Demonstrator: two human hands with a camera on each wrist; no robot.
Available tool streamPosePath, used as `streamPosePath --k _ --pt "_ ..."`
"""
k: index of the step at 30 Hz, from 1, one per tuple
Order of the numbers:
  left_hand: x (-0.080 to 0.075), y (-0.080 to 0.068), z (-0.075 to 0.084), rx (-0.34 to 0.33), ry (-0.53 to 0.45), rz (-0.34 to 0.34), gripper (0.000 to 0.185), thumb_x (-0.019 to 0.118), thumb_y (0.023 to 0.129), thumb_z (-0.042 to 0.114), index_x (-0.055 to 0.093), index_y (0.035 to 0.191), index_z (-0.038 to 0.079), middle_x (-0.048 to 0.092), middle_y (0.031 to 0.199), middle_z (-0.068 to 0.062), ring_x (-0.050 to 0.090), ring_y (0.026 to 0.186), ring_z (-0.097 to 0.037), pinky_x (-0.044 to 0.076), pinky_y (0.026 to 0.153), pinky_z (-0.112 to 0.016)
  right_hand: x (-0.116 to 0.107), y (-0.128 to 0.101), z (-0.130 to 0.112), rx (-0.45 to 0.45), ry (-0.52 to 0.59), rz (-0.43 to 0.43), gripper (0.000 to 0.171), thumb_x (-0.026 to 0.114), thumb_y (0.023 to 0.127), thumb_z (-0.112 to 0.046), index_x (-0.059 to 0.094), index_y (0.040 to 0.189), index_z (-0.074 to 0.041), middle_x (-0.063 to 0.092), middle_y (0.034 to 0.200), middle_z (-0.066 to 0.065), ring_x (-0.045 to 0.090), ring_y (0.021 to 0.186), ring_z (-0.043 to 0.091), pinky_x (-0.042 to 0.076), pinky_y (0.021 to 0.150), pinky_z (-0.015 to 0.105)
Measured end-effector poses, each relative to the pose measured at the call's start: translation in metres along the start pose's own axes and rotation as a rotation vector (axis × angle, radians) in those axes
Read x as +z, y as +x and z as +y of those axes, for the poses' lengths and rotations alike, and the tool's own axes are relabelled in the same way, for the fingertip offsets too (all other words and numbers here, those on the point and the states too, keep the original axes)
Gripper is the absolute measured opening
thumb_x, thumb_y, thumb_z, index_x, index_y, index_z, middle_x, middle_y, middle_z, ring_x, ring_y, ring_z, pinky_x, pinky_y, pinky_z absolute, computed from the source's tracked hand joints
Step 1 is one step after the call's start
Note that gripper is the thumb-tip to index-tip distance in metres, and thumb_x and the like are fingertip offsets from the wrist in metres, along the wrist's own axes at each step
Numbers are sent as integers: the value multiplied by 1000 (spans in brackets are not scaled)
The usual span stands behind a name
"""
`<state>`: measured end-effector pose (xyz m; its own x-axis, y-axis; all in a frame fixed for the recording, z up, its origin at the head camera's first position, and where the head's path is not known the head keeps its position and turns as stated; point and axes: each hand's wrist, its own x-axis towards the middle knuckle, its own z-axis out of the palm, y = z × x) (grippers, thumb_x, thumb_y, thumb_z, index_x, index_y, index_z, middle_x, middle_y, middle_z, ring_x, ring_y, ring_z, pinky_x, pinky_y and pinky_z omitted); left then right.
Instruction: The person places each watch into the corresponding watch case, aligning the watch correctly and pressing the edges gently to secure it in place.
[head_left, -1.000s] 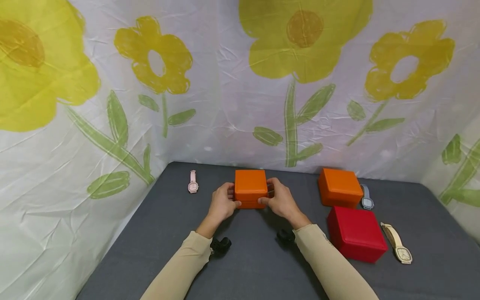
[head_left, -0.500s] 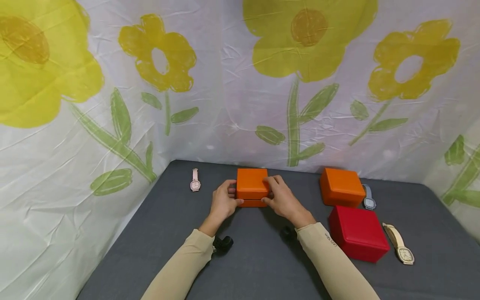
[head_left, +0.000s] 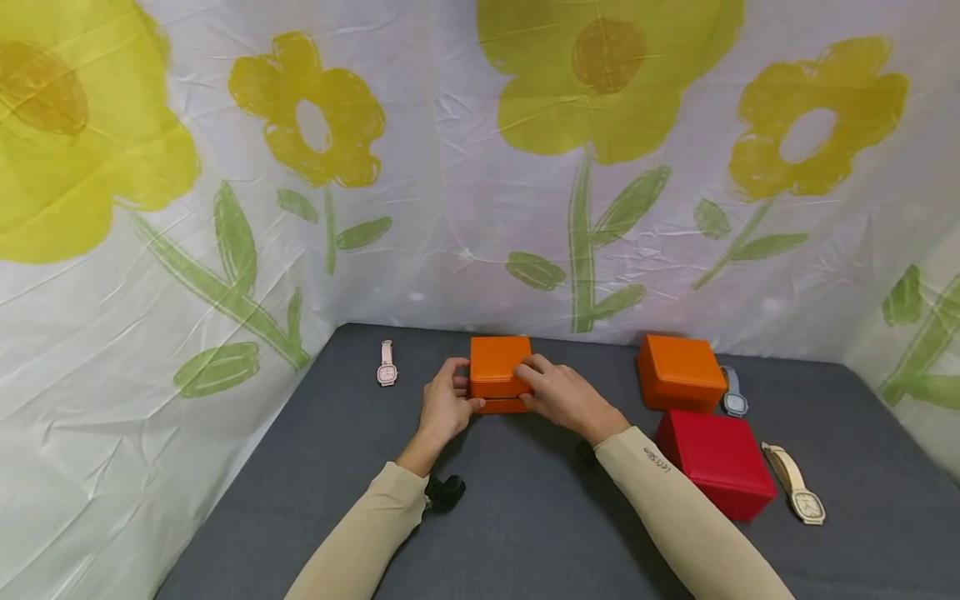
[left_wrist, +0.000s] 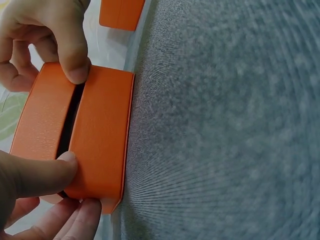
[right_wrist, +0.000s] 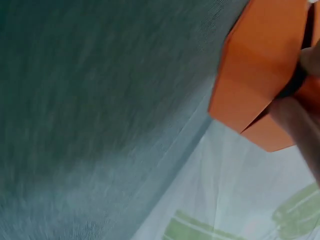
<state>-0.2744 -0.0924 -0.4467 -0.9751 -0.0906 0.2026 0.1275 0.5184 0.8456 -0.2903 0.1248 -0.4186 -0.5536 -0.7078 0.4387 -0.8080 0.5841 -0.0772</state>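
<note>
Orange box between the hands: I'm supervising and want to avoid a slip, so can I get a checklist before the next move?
1. Left hand holding the orange box: ok, at its left side.
2. Right hand on the lid: ok, at its right side.
3. Lid parted from base: ok, dark gap in front.
4. Lid fully open: not ok, only ajar.
5. Pink watch apart from box: ok.
6. Box contents: cannot tell, hidden.

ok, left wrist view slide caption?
Left hand and right hand on a rectangular orange leather-look box, lid slightly open.
</note>
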Motion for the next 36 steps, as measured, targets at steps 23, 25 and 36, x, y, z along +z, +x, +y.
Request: streamPosePath --k 23,25,36 --pt "0 12 -8 87 -160 -197 100 71 70 -15 28 150 25 54 95 -17 60 80 -26 53 71 -38 -54 53 38 170 290 -265 31 72 84 -21 58 111 -20 64 99 -3 59 73 13 51 67 28" --pt "-1 14 -8 99 -159 -217 102 71 70 -15 25 152 24 54 95 -17 60 80 -25 54 71 -38 -57 59 42 186 316 -280 30 72 84 -21 59 111 -20 64 104 -2 61 81 15 52 71 31" --pt "-14 27 -9 81 -124 -337 119 78 67 -13 9 154 29 51 94 -18 54 77 -25 49 65 -33 -55 80 63 336 501 -230 37 68 89 -21 57 123 -12 60 122 10 59 102 25 50 83 41"
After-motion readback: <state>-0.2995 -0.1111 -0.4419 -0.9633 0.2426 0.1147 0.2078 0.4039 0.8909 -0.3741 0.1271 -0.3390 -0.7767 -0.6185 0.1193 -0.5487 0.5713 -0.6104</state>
